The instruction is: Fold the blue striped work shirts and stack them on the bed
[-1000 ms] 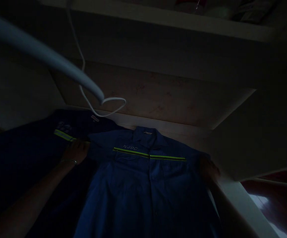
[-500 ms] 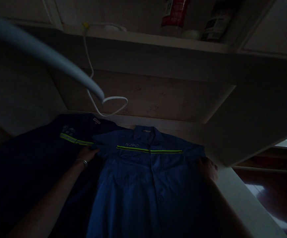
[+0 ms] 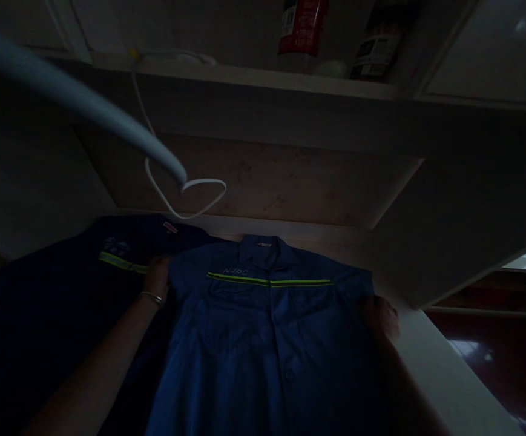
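Note:
A blue work shirt (image 3: 263, 339) with a yellow-green reflective chest stripe lies flat, collar away from me, on a pale surface. My left hand (image 3: 157, 277), a bangle on its wrist, rests at the shirt's left shoulder; its fingers are curled against the cloth. At the shirt's right shoulder edge sits my right hand (image 3: 382, 316), fingers bent down on the fabric. The dim light hides whether either hand pinches the cloth.
A second dark blue garment (image 3: 54, 303) with a reflective stripe lies to the left. A pale tube (image 3: 85, 109) and a looped white cord (image 3: 190, 197) hang above. A shelf (image 3: 263, 75) overhead carries bottles. The pale surface's edge (image 3: 444, 375) runs down the right, dark floor beyond.
My left hand slid slightly left and up along the shirt's left shoulder. The right hand stayed at the right shoulder. The view shifted a little.

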`<state>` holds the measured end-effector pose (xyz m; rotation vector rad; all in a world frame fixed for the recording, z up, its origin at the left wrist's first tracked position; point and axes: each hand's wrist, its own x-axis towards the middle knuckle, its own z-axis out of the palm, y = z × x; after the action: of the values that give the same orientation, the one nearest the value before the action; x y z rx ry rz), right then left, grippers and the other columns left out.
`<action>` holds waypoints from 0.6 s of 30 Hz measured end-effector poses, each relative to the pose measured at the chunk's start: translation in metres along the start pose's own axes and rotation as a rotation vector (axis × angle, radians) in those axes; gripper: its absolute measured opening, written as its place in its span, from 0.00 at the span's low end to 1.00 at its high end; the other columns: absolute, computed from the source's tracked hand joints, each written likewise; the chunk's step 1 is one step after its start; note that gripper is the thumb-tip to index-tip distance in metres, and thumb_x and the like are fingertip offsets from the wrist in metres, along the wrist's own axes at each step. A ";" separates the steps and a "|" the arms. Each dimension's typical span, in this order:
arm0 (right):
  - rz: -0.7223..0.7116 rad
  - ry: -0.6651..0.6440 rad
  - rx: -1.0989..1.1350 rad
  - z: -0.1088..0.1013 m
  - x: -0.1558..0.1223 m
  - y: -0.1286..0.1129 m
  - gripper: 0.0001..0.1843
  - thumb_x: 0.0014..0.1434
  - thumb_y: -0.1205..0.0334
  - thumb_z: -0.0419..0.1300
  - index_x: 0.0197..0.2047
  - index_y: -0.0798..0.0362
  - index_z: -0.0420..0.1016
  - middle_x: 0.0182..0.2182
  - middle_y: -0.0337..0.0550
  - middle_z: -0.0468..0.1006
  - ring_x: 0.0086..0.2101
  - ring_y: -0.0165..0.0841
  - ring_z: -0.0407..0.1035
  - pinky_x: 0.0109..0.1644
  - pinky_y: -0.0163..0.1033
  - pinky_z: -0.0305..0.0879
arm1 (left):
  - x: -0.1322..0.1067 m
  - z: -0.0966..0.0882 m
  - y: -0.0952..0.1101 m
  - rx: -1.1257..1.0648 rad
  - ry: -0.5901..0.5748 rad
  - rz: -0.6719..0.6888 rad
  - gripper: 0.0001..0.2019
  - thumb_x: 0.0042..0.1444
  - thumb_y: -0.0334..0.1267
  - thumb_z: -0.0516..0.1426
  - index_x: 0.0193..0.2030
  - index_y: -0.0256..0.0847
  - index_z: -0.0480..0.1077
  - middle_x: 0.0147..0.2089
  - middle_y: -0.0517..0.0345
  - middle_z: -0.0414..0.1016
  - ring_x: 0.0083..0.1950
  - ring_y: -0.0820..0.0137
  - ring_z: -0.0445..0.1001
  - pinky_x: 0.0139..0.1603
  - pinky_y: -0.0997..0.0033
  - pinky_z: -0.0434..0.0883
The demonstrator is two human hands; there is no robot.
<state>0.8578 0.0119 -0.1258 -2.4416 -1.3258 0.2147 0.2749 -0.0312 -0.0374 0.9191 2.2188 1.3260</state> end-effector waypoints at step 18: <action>-0.091 0.044 -0.137 -0.004 -0.004 -0.009 0.33 0.66 0.43 0.38 0.60 0.58 0.67 0.57 0.61 0.68 0.55 0.51 0.63 0.57 0.51 0.60 | -0.092 0.051 -0.041 0.868 -0.345 1.003 0.25 0.59 0.38 0.51 0.64 0.40 0.66 0.68 0.47 0.63 0.66 0.55 0.65 0.66 0.50 0.62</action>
<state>0.8498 0.0116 -0.1191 -2.4732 -1.4730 0.0478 0.3583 -0.0785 -0.0972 2.5567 2.0421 0.2915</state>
